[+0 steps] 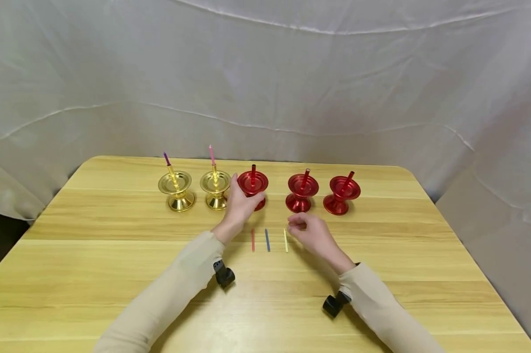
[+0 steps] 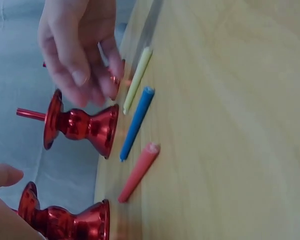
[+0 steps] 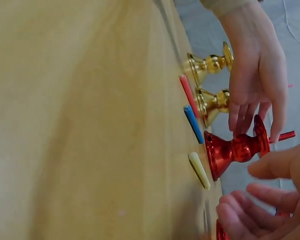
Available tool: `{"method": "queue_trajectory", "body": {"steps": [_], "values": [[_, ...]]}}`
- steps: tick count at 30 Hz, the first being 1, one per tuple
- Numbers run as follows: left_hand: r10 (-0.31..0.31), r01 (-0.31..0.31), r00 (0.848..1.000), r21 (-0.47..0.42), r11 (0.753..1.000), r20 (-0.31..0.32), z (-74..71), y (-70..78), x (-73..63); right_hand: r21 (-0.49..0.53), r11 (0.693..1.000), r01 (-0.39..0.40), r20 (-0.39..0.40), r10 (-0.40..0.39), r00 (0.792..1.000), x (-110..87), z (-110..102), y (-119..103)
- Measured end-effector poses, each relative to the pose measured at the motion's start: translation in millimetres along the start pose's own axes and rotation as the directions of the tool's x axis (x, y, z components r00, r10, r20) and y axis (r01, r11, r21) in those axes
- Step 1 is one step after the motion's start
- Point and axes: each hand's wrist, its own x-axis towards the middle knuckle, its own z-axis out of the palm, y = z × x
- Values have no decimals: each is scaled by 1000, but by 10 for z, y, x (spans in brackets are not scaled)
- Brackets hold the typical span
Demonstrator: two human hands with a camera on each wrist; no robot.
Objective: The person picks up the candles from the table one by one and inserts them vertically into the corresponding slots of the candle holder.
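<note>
My left hand (image 1: 241, 203) is at a red candle holder (image 1: 253, 182), fingers on its left and thumb in front of the dish. In the right wrist view its fingers look fairly straight beside the holder's stem; whether they touch is unclear. Loosely bent, the fingers of my right hand (image 1: 310, 233) hover near the top end of a yellow candle (image 1: 286, 240) and hold nothing. To the left of that candle lie a blue candle (image 2: 137, 123) and a red candle (image 2: 139, 172) on the table.
Two gold holders stand on the left, one bearing a purple candle (image 1: 166, 158), the other a pink candle (image 1: 212, 155). Two more red holders, the nearer (image 1: 302, 189) and the farther (image 1: 342, 191), stand on the right. A pale curtain (image 1: 265, 88) hangs behind the wooden table (image 1: 93, 274).
</note>
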Motion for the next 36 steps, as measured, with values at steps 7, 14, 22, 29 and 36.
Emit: {"method": "queue_trajectory", "body": {"steps": [7,14,22,29,36], "values": [[-36,35,999,16,999,13,-6,-42,109,-4,997,-71,20,71,997,-54,43,25],[-27,27,999,15,1000,20,-23,-61,182,-53,996,-67,-13,67,998,-59,116,-9],[-17,19,999,-62,998,35,-28,-80,182,-148,988,-39,-6,39,999,-34,173,-75],[-20,22,999,-65,998,32,-11,-109,154,-249,966,67,32,-61,998,-20,176,-77],[-10,11,1000,-56,998,26,12,-142,137,-276,959,65,83,-44,996,-1,114,-82]]}}
